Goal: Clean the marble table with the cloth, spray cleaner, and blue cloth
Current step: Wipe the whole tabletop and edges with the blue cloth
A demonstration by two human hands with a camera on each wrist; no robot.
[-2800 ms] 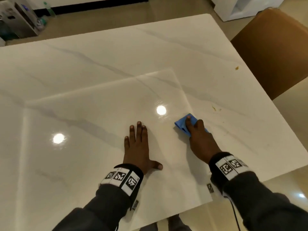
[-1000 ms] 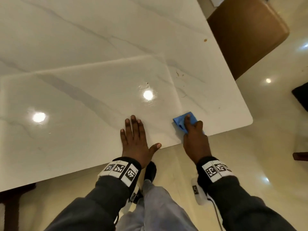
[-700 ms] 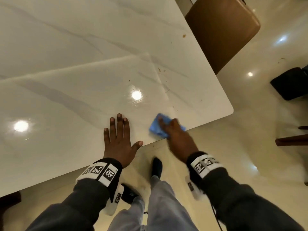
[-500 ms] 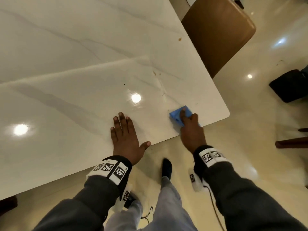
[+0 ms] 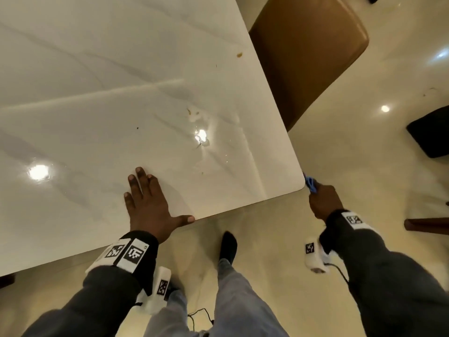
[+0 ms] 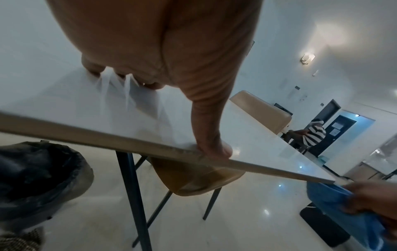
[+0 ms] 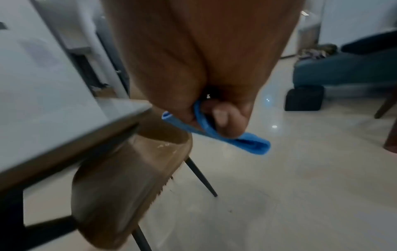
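Observation:
The white marble table (image 5: 102, 69) fills the upper left of the head view, with crumbs and wet smears near its right corner. My left hand (image 5: 148, 198) lies flat on it near the front edge, fingers straight, thumb (image 6: 211, 146) at the rim. My right hand (image 5: 324, 200) is off the table, just past the near right corner, and grips the folded blue cloth (image 5: 311, 184) (image 7: 225, 137) (image 6: 343, 215) in curled fingers over the floor. No spray cleaner or other cloth is in view.
A brown chair (image 5: 306, 52) is pushed in at the table's right side. A black-lined bin (image 6: 36, 171) stands under the left end. A dark case (image 5: 430, 135) lies on the glossy floor to the right. A person in a striped shirt (image 6: 313, 135) is far back.
My right hand wiped the cloth rightward along the front edge and has gone off the near right corner. The left hand stayed flat on the marble while my view swung right.

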